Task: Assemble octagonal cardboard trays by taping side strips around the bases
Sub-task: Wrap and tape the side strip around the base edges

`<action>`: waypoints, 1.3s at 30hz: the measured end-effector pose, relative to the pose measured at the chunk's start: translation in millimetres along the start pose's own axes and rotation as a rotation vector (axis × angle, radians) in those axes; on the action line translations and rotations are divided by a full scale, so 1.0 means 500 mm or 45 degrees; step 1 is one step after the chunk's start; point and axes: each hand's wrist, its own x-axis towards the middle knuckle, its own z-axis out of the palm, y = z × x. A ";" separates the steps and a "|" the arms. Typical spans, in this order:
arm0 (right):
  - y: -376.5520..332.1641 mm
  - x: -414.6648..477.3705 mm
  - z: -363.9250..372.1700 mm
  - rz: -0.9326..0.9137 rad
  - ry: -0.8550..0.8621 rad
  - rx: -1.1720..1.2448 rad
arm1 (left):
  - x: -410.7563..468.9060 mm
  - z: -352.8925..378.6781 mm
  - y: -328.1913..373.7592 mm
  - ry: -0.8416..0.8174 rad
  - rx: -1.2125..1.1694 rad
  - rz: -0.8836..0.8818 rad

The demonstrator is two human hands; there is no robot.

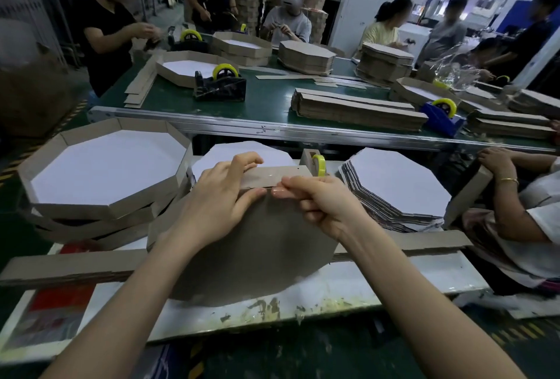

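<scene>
**Strip Met Base on a Crowded Bench**

A busy workshop lay behind a green conveyor table (266,102) that carried bundled cardboard strips (357,112) and a black tape dispenser (219,87). On the nearer white board (378,281), a stack of finished trays (103,166) stood at the left and a fanned stack of white octagonal bases (397,184) at the right. A yellow tape roll (318,165) sat between them, partly hidden by the hands. The base (257,245) stood tilted up at centre, its dull grey-brown side towards the camera. A flat brown side strip (272,177) ran along its top edge. The left hand (218,196) gripped the strip, fingers curled over the top and thumb in front. Just beside it, the right hand (321,199) pinched the strip's lower edge.
</scene>
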 end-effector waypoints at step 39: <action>-0.014 0.013 -0.100 -0.332 0.097 -0.593 | -0.007 -0.015 0.004 -0.152 0.235 -0.003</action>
